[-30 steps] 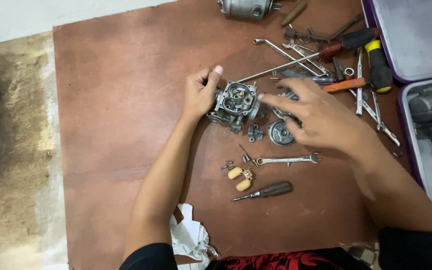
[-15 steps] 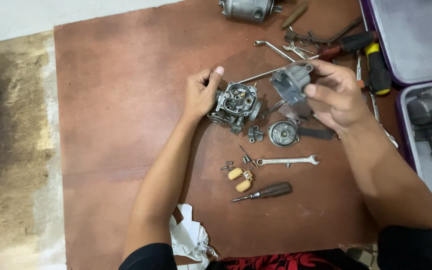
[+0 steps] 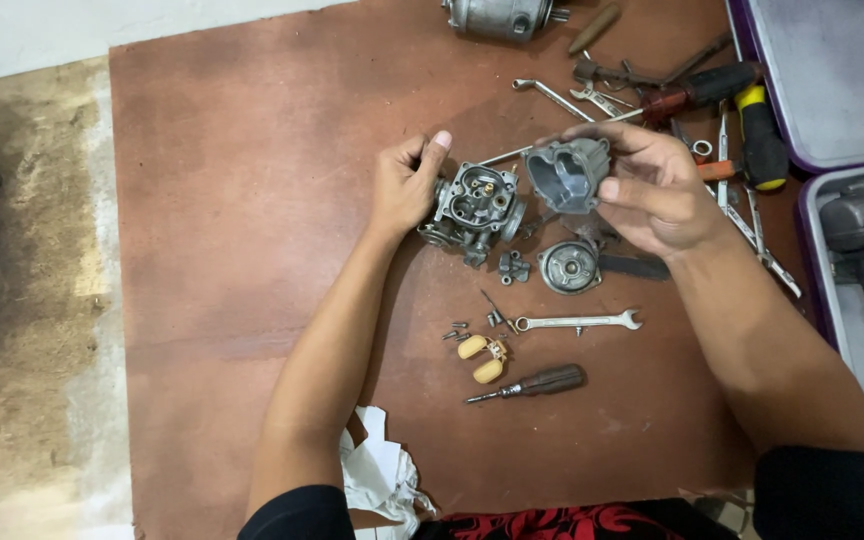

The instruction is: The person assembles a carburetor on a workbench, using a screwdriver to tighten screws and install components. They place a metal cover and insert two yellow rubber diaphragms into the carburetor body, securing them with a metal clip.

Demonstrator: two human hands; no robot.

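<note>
Head view — our left hand clamps the carburetor body on the board. Our right hand pinches the float bowl just right of it — open side up.

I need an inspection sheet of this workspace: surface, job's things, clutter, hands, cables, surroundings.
Surface: brown board, worn, lying on the floor.
Job's things: carburetor body rests on the board; grey bowl cover is lifted beside it.
Clutter: round cap, wrench, small screwdriver, two tan floats, loose screws, tool pile, white rag.
Hands: left hand steadies the carburetor body; right hand holds the bowl cover.
Cables: nothing seen.
Surroundings: two purple-edged trays at right, cylindrical motor at top.
</note>
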